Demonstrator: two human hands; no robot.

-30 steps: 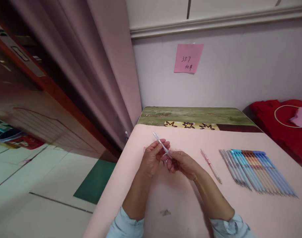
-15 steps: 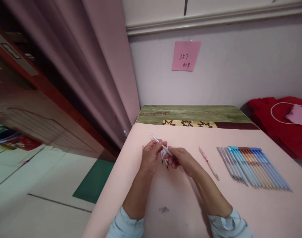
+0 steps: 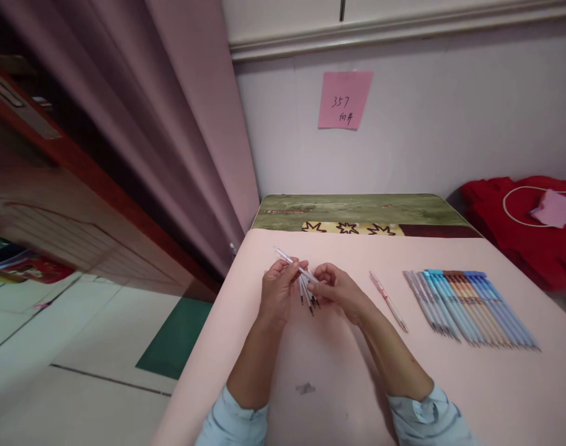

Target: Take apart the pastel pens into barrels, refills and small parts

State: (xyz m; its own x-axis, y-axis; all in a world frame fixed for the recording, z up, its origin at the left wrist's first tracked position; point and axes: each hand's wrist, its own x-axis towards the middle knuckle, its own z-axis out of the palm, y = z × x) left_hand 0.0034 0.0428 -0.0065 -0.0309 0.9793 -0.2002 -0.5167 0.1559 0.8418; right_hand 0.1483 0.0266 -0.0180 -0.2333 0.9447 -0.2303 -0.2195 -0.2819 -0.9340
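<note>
My left hand (image 3: pixel 277 290) is closed around a pale, clear-ended pen (image 3: pixel 285 255), which slants down to the right over the table. My right hand (image 3: pixel 337 292) has its thumb and curled fingers at the lower end of the same pen. Below and between the hands several white pens with dark tips (image 3: pixel 305 293) lie fanned together, their far ends hidden behind my left hand. To the right of my hands a single pink pen (image 3: pixel 389 301) lies apart on the pink-covered table (image 3: pixel 338 384).
A neat row of pens (image 3: pixel 468 310), grouped grey, light blue, brown and blue, lies on the right. A small grey scrap (image 3: pixel 305 388) is near the front. A pink note (image 3: pixel 345 100) hangs on the wall. Red cloth (image 3: pixel 491 241) is beyond the right edge, a curtain (image 3: pixel 180 124) on the left.
My right hand's fingers have shifted at the pen's lower end, with the index finger lifted more. More of the dark-tipped pens show below. The view has moved slightly.
</note>
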